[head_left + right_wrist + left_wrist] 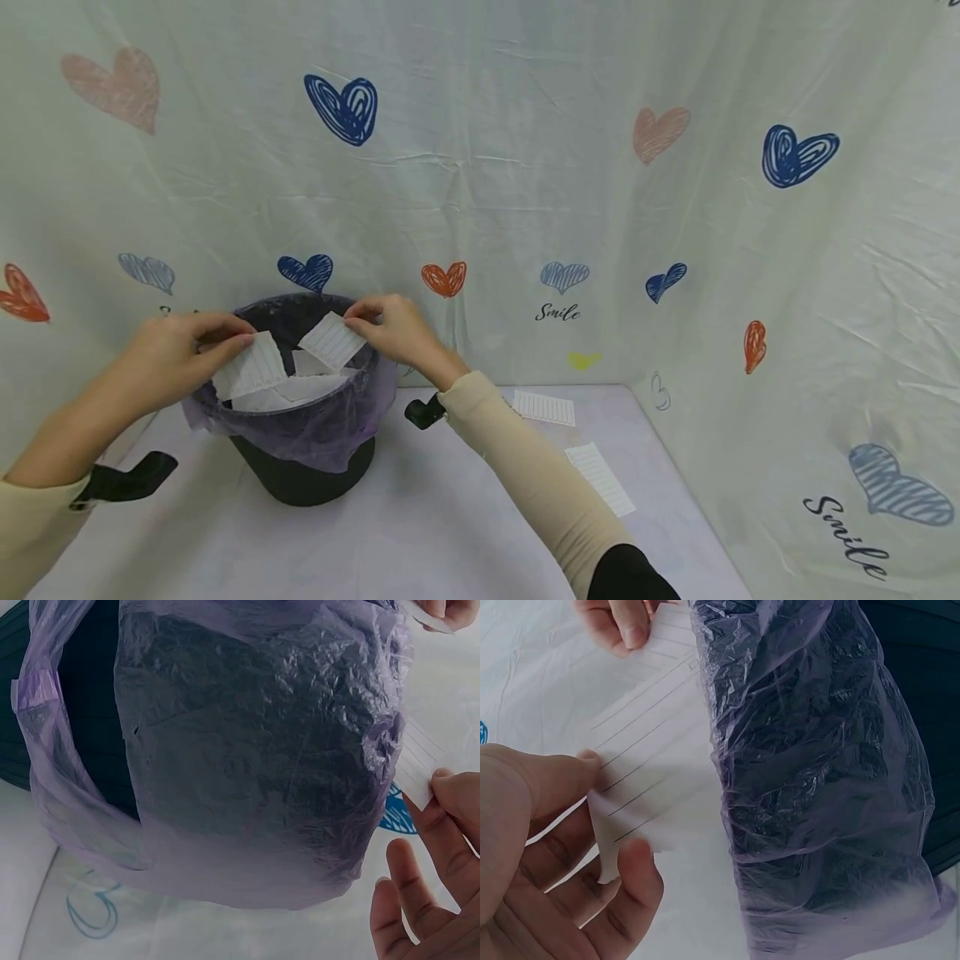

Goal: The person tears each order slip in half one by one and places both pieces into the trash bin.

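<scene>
Left hand (177, 357) pinches one lined paper piece (253, 368), right hand (402, 333) a second piece (332, 341), both at the bin's (303, 479) mouth above other paper (296, 393); purple liner (322, 435) hangs loosely outside, so a snagging wrist could drag it; a slack pinch might drop paper outside.

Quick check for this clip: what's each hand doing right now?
Left hand: pinching a lined paper piece.
Right hand: pinching another lined piece.
</scene>
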A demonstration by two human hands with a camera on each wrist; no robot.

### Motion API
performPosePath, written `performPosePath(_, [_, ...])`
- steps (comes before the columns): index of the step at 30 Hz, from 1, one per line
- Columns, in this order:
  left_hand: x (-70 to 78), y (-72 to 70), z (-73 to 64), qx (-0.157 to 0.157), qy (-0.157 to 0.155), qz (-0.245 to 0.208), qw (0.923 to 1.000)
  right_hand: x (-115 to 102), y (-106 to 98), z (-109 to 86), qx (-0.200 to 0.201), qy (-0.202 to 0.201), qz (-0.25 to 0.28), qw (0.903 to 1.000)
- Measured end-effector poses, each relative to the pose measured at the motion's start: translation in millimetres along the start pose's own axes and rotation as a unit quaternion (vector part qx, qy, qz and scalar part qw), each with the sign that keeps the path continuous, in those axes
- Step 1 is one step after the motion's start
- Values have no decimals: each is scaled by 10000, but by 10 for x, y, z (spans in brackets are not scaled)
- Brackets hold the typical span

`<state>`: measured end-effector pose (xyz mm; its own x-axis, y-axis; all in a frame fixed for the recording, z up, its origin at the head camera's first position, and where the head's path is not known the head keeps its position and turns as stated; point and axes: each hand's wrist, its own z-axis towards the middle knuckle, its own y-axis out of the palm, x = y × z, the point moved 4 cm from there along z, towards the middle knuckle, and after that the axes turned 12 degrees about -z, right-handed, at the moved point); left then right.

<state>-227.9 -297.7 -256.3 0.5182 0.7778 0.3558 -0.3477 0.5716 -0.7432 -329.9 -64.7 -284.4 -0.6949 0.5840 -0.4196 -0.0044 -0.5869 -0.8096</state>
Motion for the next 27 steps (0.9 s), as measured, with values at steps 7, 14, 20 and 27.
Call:
performPosePath(7, [-6,35,-18,-115,-53,-60,9999,-14,35,-20,-53,-101,156,9998])
performPosePath(14, [-11,85,-12,-304,-247,-190,9991,9,87,-31,-97,-158,228,9996])
performPosePath(20, [9,101,-2,-496,-290,-96,9983,42,109,-43,-132,-105,172,9997])
performPosePath(27, [116,130,-18,-493,-191,-184,9984,74,13,-120,135,-195,492,9985])
